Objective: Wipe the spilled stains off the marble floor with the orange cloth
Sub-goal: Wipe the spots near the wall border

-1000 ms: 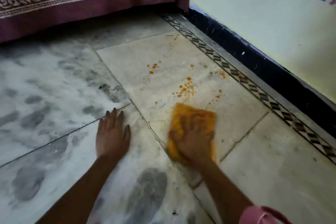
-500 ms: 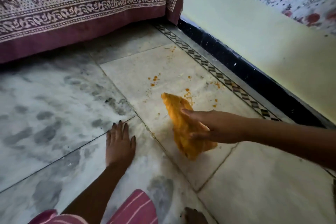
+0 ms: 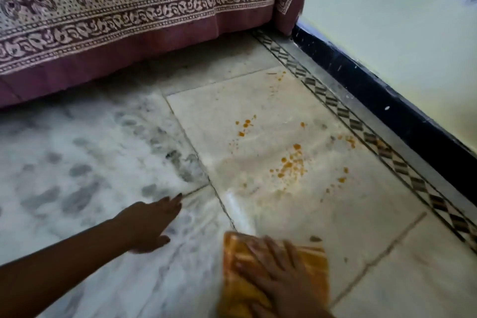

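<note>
Orange stains speckle a cream marble floor tile, with a smaller cluster of spots farther back and a few near the patterned border. The orange cloth lies flat on the floor at the bottom centre, nearer to me than the stains. My right hand presses on top of it with fingers spread straight. My left hand rests flat on the grey-veined marble to the cloth's left, fingers pointing toward the tile joint. A wet streak runs from the cloth toward the stains.
A patterned bed cover with a maroon hem hangs to the floor across the back. On the right a black skirting runs below a pale wall, with a chequered floor border alongside it.
The cloth was lifted off the floor in my right hand, then put down flat nearer to me. My right hand went from gripping it to pressing on it. The view rose.
</note>
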A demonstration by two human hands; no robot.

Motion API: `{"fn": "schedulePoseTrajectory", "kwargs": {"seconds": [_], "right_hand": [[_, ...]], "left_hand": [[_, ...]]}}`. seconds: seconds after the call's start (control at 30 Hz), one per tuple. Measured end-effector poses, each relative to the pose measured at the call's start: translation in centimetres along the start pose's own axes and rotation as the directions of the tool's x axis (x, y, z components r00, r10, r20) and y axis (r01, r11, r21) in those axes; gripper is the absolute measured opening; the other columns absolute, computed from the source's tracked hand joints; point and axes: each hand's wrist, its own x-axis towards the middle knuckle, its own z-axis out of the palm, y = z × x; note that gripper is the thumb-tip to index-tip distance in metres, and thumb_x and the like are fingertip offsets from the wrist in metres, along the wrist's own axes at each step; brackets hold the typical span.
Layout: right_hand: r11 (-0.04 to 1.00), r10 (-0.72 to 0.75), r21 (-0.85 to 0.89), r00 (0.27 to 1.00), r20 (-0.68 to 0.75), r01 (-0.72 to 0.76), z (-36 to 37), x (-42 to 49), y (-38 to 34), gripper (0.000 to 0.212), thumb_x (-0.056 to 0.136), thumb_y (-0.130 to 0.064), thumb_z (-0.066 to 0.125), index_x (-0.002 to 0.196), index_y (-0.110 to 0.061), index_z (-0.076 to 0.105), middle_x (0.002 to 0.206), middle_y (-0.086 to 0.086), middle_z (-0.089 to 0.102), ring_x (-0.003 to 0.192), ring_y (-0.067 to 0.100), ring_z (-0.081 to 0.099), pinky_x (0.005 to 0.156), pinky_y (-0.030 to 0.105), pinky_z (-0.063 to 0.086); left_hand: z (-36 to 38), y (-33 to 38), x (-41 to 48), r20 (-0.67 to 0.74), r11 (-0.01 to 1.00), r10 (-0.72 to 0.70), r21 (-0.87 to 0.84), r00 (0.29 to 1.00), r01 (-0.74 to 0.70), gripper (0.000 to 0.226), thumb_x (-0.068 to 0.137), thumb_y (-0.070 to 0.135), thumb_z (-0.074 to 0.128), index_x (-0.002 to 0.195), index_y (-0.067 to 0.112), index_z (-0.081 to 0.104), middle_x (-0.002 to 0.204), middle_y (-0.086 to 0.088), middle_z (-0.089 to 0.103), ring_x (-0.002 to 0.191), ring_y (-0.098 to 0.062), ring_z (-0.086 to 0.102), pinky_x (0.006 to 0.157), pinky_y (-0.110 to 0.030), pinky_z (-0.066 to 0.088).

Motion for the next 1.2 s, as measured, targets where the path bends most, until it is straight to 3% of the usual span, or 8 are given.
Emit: {"fn": "schedulePoseTrajectory", "kwargs": {"seconds": [0.23, 0.33, 0.47, 0.67, 0.77, 0.93, 1.07, 1.2], "right_hand": [[0.89, 0.447, 0.154, 0.888, -0.114, -0.428, -3.4, 13.5, 7.4, 0.076, 0.077, -0.074, 0.02, 0.146, -0.042, 0.014, 0.158, 0.005, 0.009, 0.141, 0.043, 0.008, 0.107, 0.066, 0.002], [0.952, 0.27, 0.178, 0.957, -0.109, -0.249, -3.3, 14.8, 3.1, 0.076, 0.082, -0.072, 0.028, 0.147, -0.04, 0.007, 0.158, 0.006, -0.002, 0.142, 0.041, -0.005, 0.105, 0.061, -0.018], [0.997, -0.071, 0.003, 0.987, -0.147, 0.073, -0.1, 3.8, 4.3, 0.08, 0.071, -0.077, 0.038, 0.142, -0.044, 0.026, 0.154, -0.002, 0.025, 0.14, 0.034, 0.02, 0.103, 0.056, 0.016], [0.888, 0.459, 0.109, 0.877, -0.138, -0.448, -2.7, 6.7, 16.2, 0.079, 0.074, -0.081, 0.016, 0.145, -0.045, 0.012, 0.157, 0.001, 0.01, 0.141, 0.037, 0.016, 0.107, 0.062, 0.013], [0.83, 0.54, 0.229, 0.836, -0.103, -0.508, -4.6, 13.7, 13.2, 0.079, 0.075, -0.076, 0.019, 0.146, -0.041, 0.017, 0.158, 0.008, 0.009, 0.141, 0.043, 0.009, 0.108, 0.065, 0.005], [0.973, 0.183, 0.162, 0.978, -0.104, -0.165, -3.1, 10.2, 6.7, 0.061, 0.08, -0.075, 0.03, 0.13, -0.043, 0.045, 0.146, 0.003, 0.041, 0.127, 0.039, 0.045, 0.096, 0.065, 0.032], [0.878, 0.244, 0.453, 0.96, -0.139, -0.158, -4.1, 7.0, 9.8, 0.067, 0.078, -0.076, 0.033, 0.131, -0.036, 0.045, 0.14, -0.003, 0.042, 0.119, 0.024, 0.047, 0.098, 0.047, 0.042], [0.761, 0.335, 0.59, 0.942, -0.004, -0.268, -6.9, 8.8, 10.2, 0.092, 0.071, -0.051, 0.07, 0.146, -0.026, 0.025, 0.133, 0.003, 0.047, 0.121, 0.022, 0.043, 0.103, 0.038, 0.037]], "left_hand": [[-2.1, 4.3, 1.2, 0.081, 0.976, -0.211, -0.026, 0.974, 0.214, 0.073, 0.098, 0.047, 0.029, 0.146, -0.002, 0.006, 0.154, -0.021, -0.012, 0.14, -0.033, 0.017, 0.106, -0.038, 0.029], [-3.7, 4.8, 1.9, 0.081, 0.956, -0.287, -0.028, 0.954, 0.29, 0.064, 0.099, 0.044, 0.024, 0.146, 0.002, 0.012, 0.155, -0.016, 0.011, 0.13, -0.028, 0.039, 0.1, -0.035, 0.036], [-3.9, 4.1, 4.3, -0.134, 0.91, -0.413, -0.109, 0.901, 0.4, 0.063, 0.099, 0.043, 0.024, 0.147, 0.004, 0.011, 0.156, -0.015, 0.005, 0.141, -0.029, 0.016, 0.109, -0.036, 0.025], [-2.8, 5.7, 9.7, -0.313, 0.912, -0.33, -0.351, 0.891, 0.214, 0.073, 0.047, 0.018, 0.09, 0.105, -0.016, 0.061, 0.113, -0.034, 0.059, 0.093, -0.049, 0.062, 0.061, -0.052, 0.056], [-2.3, 5.7, 10.5, -0.413, 0.898, -0.367, -0.39, 0.834, 0.202, 0.051, 0.067, 0.015, 0.077, 0.107, -0.013, 0.062, 0.115, -0.031, 0.06, 0.097, -0.047, 0.062, 0.068, -0.052, 0.055], [-4.1, 5.1, 10.0, -0.502, 0.832, -0.442, -0.539, 0.743, 0.131, 0.041, 0.089, 0.025, 0.051, 0.125, 0.006, 0.058, 0.133, -0.014, 0.053, 0.119, -0.032, 0.053, 0.095, -0.039, 0.044], [-6.4, 6.8, 10.7, -0.461, 0.72, -0.357, -0.69, 0.812, -0.076, 0.075, 0.074, 0.064, 0.03, 0.127, 0.018, 0.055, 0.128, -0.001, 0.056, 0.118, -0.021, 0.051, 0.094, -0.026, 0.037], [-8.6, 9.0, 11.8, -0.333, 0.709, -0.306, -0.705, 0.892, -0.02, 0.056, 0.072, 0.049, 0.066, 0.118, 0.018, 0.055, 0.11, -0.002, 0.059, 0.103, -0.019, 0.056, 0.075, -0.024, 0.038]]}}
